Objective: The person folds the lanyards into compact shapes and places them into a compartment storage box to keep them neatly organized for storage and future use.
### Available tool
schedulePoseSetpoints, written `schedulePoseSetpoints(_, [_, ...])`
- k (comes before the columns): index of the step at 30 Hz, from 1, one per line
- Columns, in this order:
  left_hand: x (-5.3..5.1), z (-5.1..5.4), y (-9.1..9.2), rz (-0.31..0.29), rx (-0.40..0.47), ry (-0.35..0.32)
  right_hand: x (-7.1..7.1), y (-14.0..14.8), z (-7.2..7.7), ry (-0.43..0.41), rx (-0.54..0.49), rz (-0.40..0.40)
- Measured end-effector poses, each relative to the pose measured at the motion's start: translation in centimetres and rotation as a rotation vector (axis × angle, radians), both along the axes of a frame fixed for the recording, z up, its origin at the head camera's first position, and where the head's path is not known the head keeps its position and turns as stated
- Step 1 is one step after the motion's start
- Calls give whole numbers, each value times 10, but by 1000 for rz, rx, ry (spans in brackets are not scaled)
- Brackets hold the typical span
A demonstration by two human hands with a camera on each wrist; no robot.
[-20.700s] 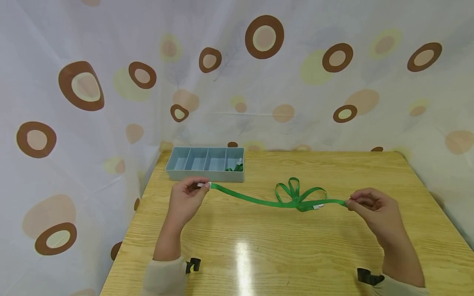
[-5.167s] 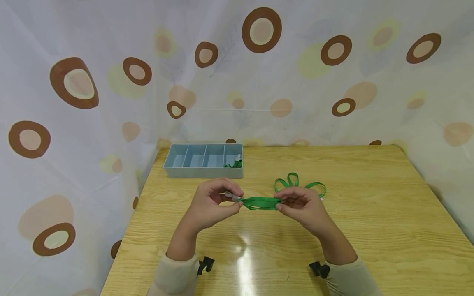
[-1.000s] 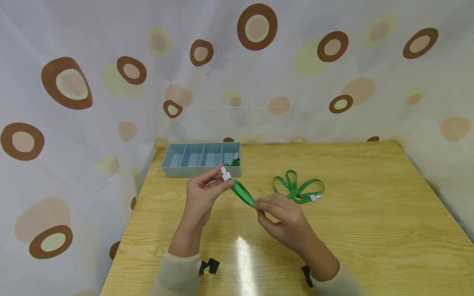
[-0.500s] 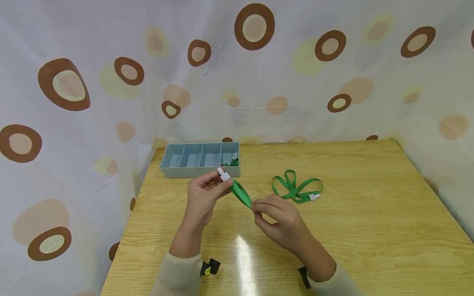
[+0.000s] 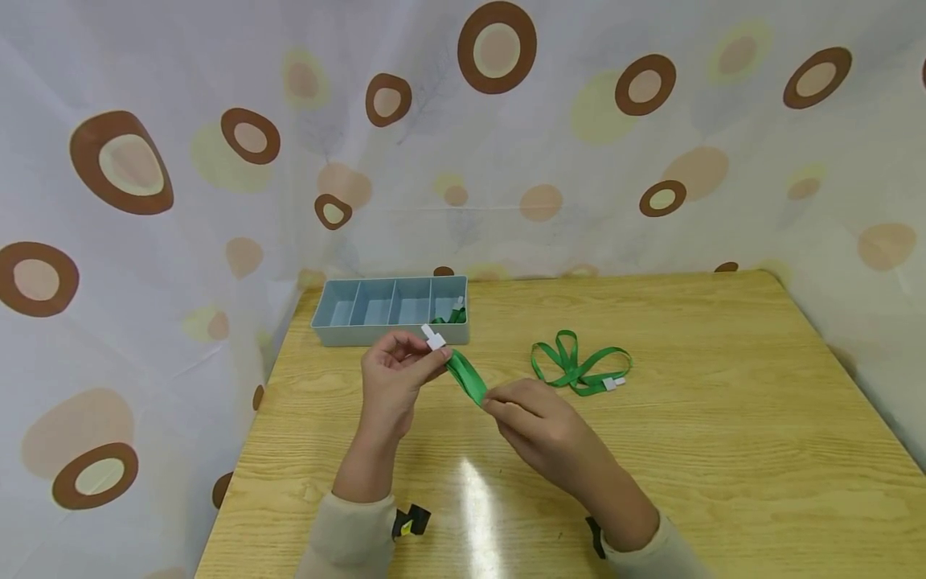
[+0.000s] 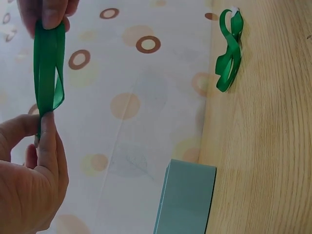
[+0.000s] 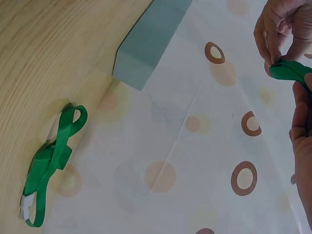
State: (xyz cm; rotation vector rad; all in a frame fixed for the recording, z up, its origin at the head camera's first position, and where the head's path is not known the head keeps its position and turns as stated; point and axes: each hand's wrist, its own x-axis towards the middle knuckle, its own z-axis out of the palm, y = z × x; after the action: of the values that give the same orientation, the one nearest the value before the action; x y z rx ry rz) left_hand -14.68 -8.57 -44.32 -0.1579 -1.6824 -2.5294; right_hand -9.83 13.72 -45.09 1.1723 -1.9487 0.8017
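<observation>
A green lanyard [image 5: 466, 376], folded into a short flat bundle, is held in the air between both hands. My left hand [image 5: 391, 386] pinches its upper end beside the white plastic clip [image 5: 434, 339], which sticks up past the fingers. The lower end is pinched by the fingers of my right hand [image 5: 553, 434]. In the left wrist view the layered strap [image 6: 46, 68] spans the two hands, with one loop bulging out. A second green lanyard [image 5: 571, 375] with a white clip lies in loose loops on the table, behind the right hand.
A blue-grey tray [image 5: 391, 335] with a row of compartments stands at the back left, just beyond the left hand. Its right compartment contains another green lanyard [image 5: 456, 316]. A patterned curtain [image 5: 419, 161] hangs behind the wooden table [image 5: 723, 418].
Earlier the held lanyard was stretched wide between the hands; now it is a short folded bundle. Within the last second, the clip end turned slightly and the right hand shifted a little left.
</observation>
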Motion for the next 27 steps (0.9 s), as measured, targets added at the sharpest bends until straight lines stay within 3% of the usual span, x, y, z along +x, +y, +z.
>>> schedulePoseSetpoints(10, [1, 1, 1, -1, -46, -11, -2, 3, 9, -58, 18, -10])
schedulePoseSetpoints(16, [3, 0, 0, -62, -174, 44, -7, 7, 20, -115, 19, 20])
schedulePoseSetpoints(21, [4, -2, 1, -85, -261, 92, -12, 9, 31, -187, -3, 81])
schedulePoseSetpoints(27, [5, -1, 4, -102, -315, 102, -16, 5, 40, -292, -36, 178])
